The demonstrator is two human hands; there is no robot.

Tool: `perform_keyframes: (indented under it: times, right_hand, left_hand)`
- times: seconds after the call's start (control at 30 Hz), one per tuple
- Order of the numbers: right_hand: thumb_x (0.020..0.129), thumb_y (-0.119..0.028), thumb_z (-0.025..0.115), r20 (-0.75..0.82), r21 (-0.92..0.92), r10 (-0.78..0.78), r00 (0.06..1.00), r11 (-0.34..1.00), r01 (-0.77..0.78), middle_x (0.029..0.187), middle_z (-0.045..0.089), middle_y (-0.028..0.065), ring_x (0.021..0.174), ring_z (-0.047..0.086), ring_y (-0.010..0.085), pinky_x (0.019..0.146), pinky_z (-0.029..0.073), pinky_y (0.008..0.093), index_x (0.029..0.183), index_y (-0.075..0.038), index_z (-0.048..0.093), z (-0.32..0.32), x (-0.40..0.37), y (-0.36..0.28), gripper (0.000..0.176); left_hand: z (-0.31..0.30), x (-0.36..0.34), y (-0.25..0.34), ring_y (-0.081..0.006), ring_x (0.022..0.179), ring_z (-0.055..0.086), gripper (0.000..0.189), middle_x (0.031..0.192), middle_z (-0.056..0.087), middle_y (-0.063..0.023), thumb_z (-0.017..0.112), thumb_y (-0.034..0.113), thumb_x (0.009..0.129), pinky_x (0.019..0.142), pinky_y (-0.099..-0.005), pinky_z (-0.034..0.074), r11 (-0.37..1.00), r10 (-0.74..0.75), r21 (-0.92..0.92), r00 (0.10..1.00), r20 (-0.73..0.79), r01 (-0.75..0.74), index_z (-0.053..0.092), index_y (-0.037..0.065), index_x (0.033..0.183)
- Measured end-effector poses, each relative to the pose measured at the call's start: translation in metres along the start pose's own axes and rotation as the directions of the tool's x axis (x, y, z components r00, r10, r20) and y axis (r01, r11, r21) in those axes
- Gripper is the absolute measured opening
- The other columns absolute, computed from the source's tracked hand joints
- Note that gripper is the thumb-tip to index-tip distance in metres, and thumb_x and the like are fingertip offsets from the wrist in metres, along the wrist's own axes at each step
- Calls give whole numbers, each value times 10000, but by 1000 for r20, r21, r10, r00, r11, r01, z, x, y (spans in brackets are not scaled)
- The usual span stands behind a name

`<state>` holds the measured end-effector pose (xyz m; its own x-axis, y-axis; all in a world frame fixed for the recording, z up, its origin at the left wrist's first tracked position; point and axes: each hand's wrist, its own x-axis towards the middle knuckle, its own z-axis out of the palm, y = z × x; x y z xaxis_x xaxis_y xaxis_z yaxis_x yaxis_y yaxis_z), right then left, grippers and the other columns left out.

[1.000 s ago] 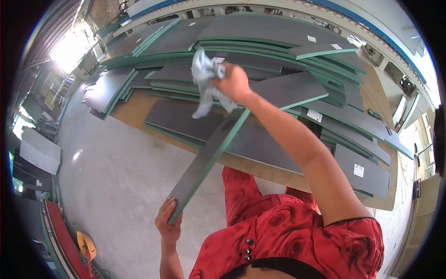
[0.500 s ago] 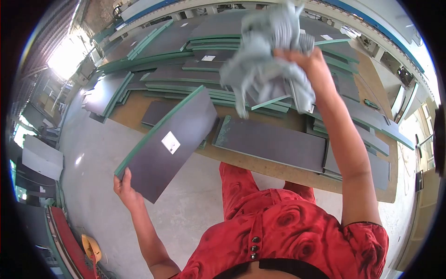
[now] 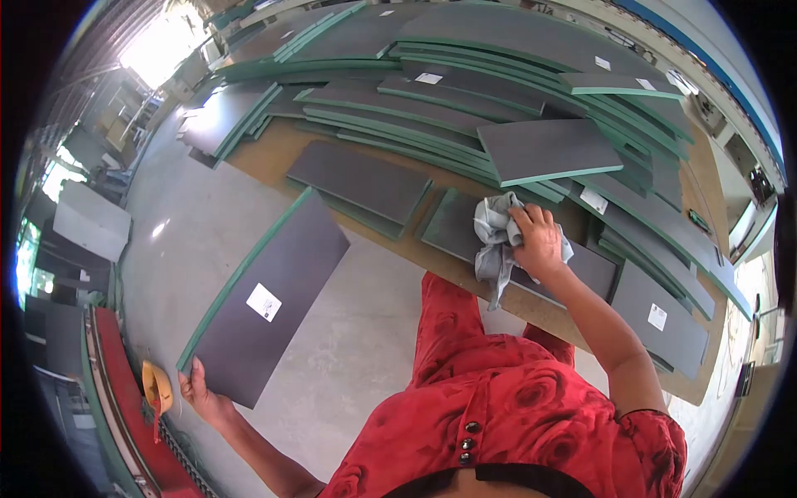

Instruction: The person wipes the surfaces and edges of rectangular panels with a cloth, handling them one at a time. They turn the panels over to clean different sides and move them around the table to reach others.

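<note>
A dark grey panel point(image 3: 286, 274) with a green edge and a white label point(image 3: 263, 302) is gripped at its lower left corner by my left hand point(image 3: 202, 393). It is tilted, clear of the table's front edge. My right hand point(image 3: 541, 242) is closed on a crumpled pale grey cloth point(image 3: 496, 222). The cloth rests on another dark panel point(image 3: 451, 226) lying at the front of the table, partly covering it. A short panel point(image 3: 359, 178) lies on the table between the two hands, on top of another one.
Stacks of green-edged panels point(image 3: 398, 112) cover much of the brown table point(image 3: 261, 153). A loose panel point(image 3: 548, 148) lies askew across a stack. On the floor at left are a red rail-like piece point(image 3: 124, 357) and a yellow object point(image 3: 156, 387).
My right hand has come down with the cloth from above the stacks onto the front panel. The panel in my left hand has moved lower and to the left.
</note>
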<state>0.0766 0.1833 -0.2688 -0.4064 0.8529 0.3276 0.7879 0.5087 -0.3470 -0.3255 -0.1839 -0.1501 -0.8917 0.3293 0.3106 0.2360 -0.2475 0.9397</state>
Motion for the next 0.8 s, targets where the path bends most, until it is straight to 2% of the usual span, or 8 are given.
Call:
perform_keyframes:
  times: [0.17, 0.3, 0.37, 0.43, 0.63, 0.7, 0.77, 0.8]
  right_hand:
    - [597, -42, 650, -69, -12, -100, 993, 995, 99, 1137, 515, 114, 1055, 493, 336, 847, 445, 451, 1124, -134, 566, 50, 54, -42, 541]
    - [583, -20, 656, -63, 146, -330, 942, 930, 336, 1117, 537, 107, 1027, 509, 344, 858, 450, 420, 1121, -127, 577, 79, 69, -100, 554]
    - [548, -2, 667, 13, 290, -601, 799, 767, 572, 1102, 553, 110, 1017, 525, 334, 849, 456, 416, 1122, -136, 577, 94, 57, -128, 597]
    - [538, 1, 670, 81, 375, -705, 704, 676, 634, 1098, 558, 111, 1018, 528, 328, 845, 457, 419, 1122, -138, 576, 101, 37, -157, 608]
    - [569, 19, 687, 125, 655, -708, 695, 585, 478, 1040, 607, 129, 965, 558, 390, 844, 474, 417, 1067, -140, 613, 116, 36, -173, 528]
    - [619, 32, 697, 91, 671, -553, 828, 649, 359, 985, 634, 102, 923, 608, 326, 826, 491, 370, 1077, -104, 614, 89, 46, -165, 485]
    - [691, 23, 701, 239, 848, -207, 949, 521, -100, 974, 633, 70, 907, 616, 208, 798, 491, 328, 1089, -45, 604, 61, 54, -151, 415]
    - [721, -1, 703, 189, 847, -164, 968, 527, -76, 969, 629, 64, 897, 596, 167, 789, 488, 318, 1099, -22, 591, 46, 60, -138, 395]
  left_hand:
    - [-14, -19, -36, -96, 773, 550, 169, 822, 618, -16, 704, 116, 758, 732, -252, 444, 883, 25, 470, 998, -50, 1, 647, 16, 883]
    - [-16, -31, -99, -61, 684, 481, 145, 748, 579, 23, 696, 83, 769, 615, -217, 390, 886, -117, 450, 993, -24, 116, 644, 3, 878]
    - [-24, -39, -129, -57, 671, 482, 129, 731, 575, 25, 687, 78, 780, 600, -213, 390, 869, -171, 466, 984, -39, 169, 640, 0, 872]
    - [-29, -49, -150, -50, 644, 481, 97, 704, 570, 35, 672, 71, 797, 575, -203, 384, 859, -291, 437, 957, -9, 265, 632, -3, 845]
    - [-36, -77, -187, -37, 640, 472, 67, 692, 573, 37, 667, 43, 794, 562, -192, 377, 766, -418, 524, 908, -33, 372, 625, -3, 818]
    - [-50, -86, -215, -69, 599, 493, 106, 651, 583, 6, 679, 98, 776, 546, -231, 396, 745, -409, 564, 912, -35, 356, 620, 16, 805]
    - [-62, -92, -234, -164, 556, 547, 167, 624, 588, -71, 684, 183, 747, 544, -299, 422, 562, -402, 789, 916, -2, 248, 609, 39, 785]
    - [-64, -95, -238, -164, 556, 547, 167, 624, 588, -71, 684, 183, 747, 544, -299, 422, 573, -415, 780, 910, 9, 253, 609, 39, 785]
